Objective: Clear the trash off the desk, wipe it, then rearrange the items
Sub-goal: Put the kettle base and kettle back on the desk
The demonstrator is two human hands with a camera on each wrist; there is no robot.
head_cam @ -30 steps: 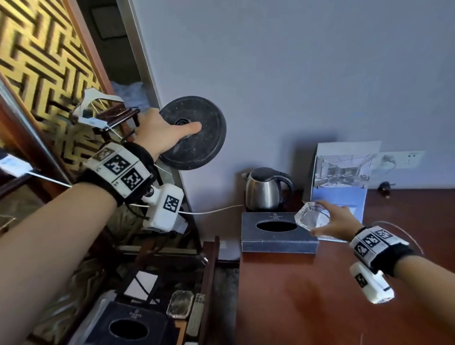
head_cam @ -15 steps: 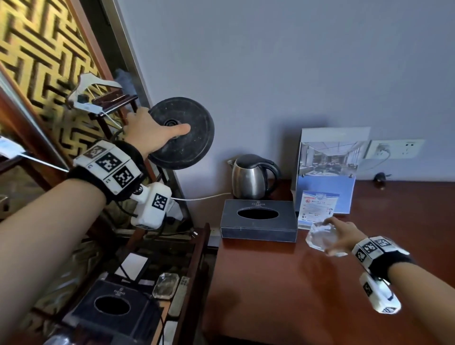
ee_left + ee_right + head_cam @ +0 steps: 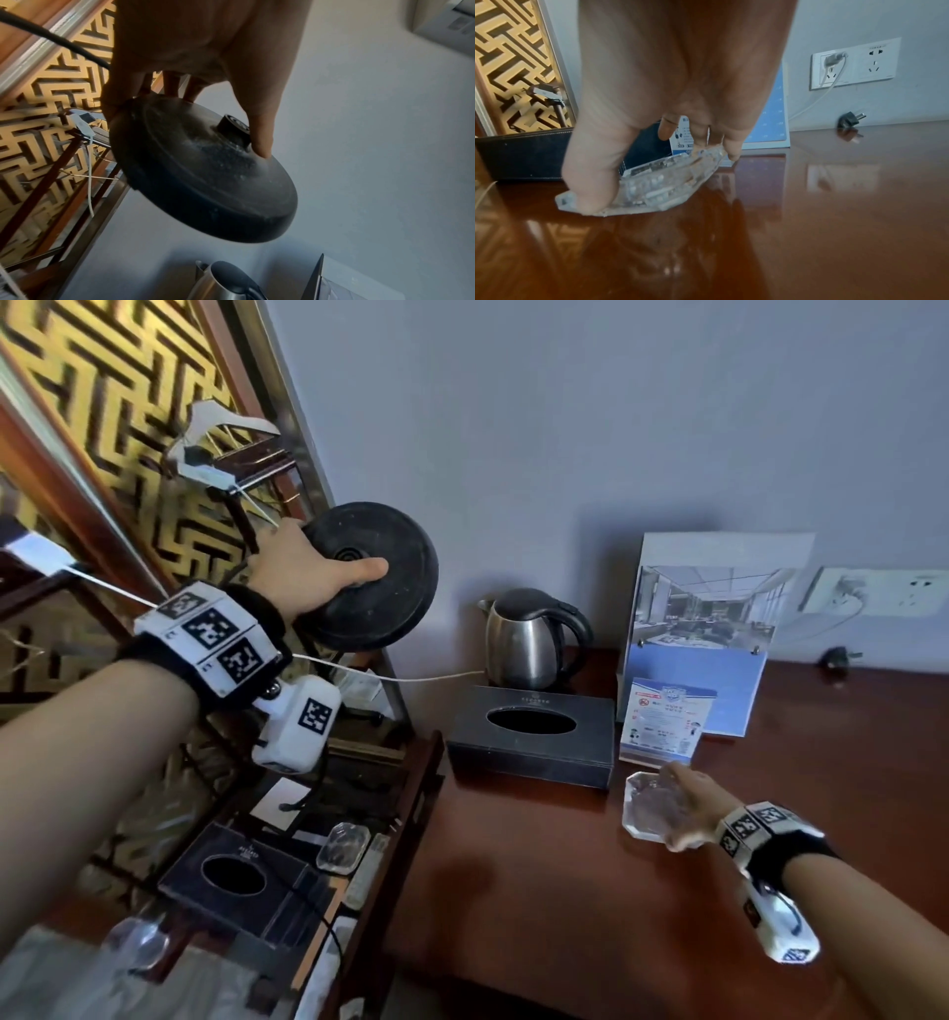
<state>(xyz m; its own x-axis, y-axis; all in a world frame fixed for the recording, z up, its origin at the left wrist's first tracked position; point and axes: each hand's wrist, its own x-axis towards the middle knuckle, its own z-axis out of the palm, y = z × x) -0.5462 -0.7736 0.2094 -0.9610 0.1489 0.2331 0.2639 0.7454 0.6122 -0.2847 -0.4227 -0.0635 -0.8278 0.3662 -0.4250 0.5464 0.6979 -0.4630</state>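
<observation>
The right hand (image 3: 685, 806) has lowered the glass ashtray (image 3: 649, 809) to the bench (image 3: 539, 891) at lower right, ready to place, while the left hand (image 3: 303, 577) grips the kettle base (image 3: 380, 588) aloft.

– how is the light looking on your end?
– you're getting soft, even daylight; the desk (image 3: 834, 203) is throwing glossy reflections, and the kettle (image 3: 529, 639) and sign holder (image 3: 714, 629) are casting faint shadows on the wall (image 3: 616, 403).
– any blur?
– your left-wrist view is running dim, your palm is sitting dark and unfocused, and the edges are bending straight lines.
</observation>
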